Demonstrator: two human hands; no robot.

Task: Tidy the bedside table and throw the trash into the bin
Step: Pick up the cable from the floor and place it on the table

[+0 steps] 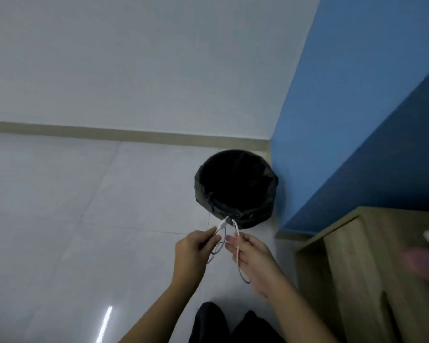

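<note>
Where the white wall meets the blue wall (pixel 344 82), a bin (pixel 235 189) lined with a black bag stands on the glossy pale tile floor (pixel 60 219), close against the corner. Wooden surface (pixel 357 243) at right, its top mostly out of frame; blurred items on it, unidentifiable. Left hand (pixel 192 251) pinches the plug end of a white cable (pixel 221 241) in its fingers; right hand (pixel 253 258) grips the other strand. Cable loops between both hands, just in front of the bin.

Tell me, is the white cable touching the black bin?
Cannot tell. In the head view the cable tips overlap the bin rim, but the cable is held up by both hands, so a gap may be hidden.
</note>
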